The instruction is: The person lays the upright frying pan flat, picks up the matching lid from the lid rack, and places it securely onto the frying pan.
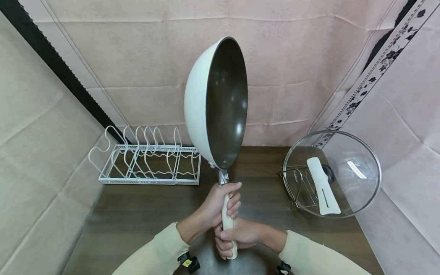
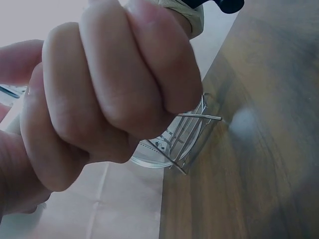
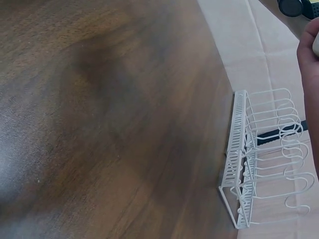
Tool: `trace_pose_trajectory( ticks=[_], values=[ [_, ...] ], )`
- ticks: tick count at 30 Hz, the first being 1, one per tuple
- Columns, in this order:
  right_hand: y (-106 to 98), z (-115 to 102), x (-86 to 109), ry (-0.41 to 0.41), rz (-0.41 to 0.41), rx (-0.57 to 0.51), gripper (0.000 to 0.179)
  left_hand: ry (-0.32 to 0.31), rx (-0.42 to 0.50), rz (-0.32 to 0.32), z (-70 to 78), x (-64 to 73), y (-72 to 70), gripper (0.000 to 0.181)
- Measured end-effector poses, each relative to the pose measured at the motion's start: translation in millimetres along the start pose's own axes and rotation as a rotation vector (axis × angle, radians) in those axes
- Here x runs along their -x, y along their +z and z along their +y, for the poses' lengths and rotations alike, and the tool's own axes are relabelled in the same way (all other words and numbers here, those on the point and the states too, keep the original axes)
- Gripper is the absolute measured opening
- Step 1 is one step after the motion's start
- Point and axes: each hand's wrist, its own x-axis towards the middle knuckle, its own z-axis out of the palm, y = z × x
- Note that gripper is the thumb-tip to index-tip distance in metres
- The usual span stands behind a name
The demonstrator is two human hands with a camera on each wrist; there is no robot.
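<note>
Left hand (image 1: 217,202) and right hand (image 1: 241,233) grip, fingers curled, the handle (image 1: 227,214) of 1 white wok (image 1: 215,103); it is held upright above the table (image 1: 148,214); the dish rack (image 1: 148,181) stands at its back-left corner.

Head and right-wrist views share the rack (image 1: 149,181)

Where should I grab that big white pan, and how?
Probably hold the pan by its pale handle, wrapping around it from the near side, below the bowl. The pan is tipped on edge with its handle pointing down toward the person. The handle is long and slim, while the bowl is wide and rounded, so likely harder to grab.
</note>
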Motion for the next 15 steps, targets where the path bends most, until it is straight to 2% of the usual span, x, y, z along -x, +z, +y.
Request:
trace_pose_trajectory(
  ticks=[10,15],
  values=[
    [2.4,-1.5,1.4,0.029,-0.033,-0.016,0.046,-0.01,0.04,-0.091,-2.9,-4.7,-2.0,0.044],
    [5.4,-3.0,1.1,0.022,-0.066,-0.067,0.042,-0.02,0.099,-0.158,-4.3,-7.4,-3.4,0.043]
  ],
)
